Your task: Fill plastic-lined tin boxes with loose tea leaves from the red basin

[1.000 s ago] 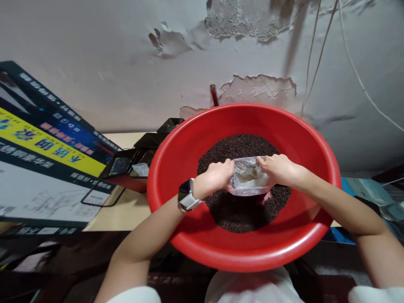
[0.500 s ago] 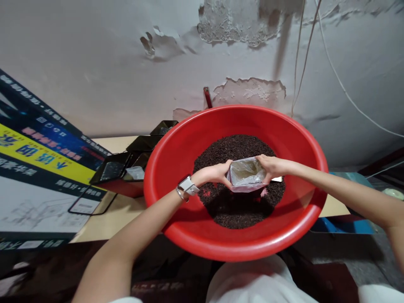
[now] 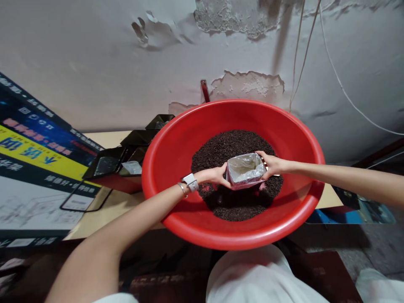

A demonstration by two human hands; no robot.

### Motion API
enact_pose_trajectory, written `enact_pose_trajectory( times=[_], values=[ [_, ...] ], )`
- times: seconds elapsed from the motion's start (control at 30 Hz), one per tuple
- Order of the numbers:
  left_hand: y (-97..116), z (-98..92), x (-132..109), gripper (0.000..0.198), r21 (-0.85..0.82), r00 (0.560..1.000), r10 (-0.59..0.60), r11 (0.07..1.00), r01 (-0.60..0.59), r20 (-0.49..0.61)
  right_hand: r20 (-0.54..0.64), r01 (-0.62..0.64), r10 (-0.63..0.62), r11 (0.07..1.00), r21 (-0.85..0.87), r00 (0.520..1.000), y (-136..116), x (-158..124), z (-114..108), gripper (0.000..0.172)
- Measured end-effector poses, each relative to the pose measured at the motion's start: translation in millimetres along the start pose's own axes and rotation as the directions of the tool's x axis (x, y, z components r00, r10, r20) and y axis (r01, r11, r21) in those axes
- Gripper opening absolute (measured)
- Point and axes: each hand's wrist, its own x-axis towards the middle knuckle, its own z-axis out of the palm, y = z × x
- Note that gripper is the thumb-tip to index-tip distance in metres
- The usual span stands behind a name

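Observation:
A large red plastic basin (image 3: 176, 147) stands in front of me, with a heap of dark loose granules (image 3: 221, 147) in its middle. Over the heap I hold a small box lined with a clear plastic bag (image 3: 245, 169), its mouth open upward. My left hand (image 3: 217, 176), a watch on its wrist, grips the box's left side. From the other side my right hand (image 3: 272, 164) pinches the bag and box edge. Both hands are closed on it.
Several black open boxes (image 3: 126, 153) sit on the tan table (image 3: 104, 210) left of the basin. A big printed carton (image 3: 34, 168) lies at far left. A peeling wall (image 3: 158, 63) with hanging cables (image 3: 299, 50) rises behind. A blue object (image 3: 347, 214) lies at right.
My arms have stretched further out and the lined box has squared up and come upright between my hands. The view has pulled back and shifted a little to the right.

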Motion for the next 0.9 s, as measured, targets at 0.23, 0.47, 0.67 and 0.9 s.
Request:
enact_pose_trajectory(
  times=[0.23,0.47,0.67,0.9],
  values=[
    [-17,4.4,17,0.101,0.057,0.997,0.064,0.996,-0.061,-0.04,-0.008,-0.033,0.037,0.966,0.255,0.999,23,-6,15,0.095],
    [-10,-0.6,16,0.054,0.169,0.982,-0.116,0.981,0.09,0.148,0.179,-0.347,0.301,0.867,0.358,0.937,10,11,-5,0.043],
    [-13,-0.2,18,0.033,-0.144,0.904,-0.023,0.985,0.093,0.427,0.276,-0.373,0.324,0.916,0.147,0.905,15,47,-13,0.03],
    [-22,6.1,19,0.027,0.081,0.957,-0.05,0.996,0.028,0.287,0.395,-0.309,0.299,0.95,-0.041,0.868,17,64,-21,0.029]
  ],
)
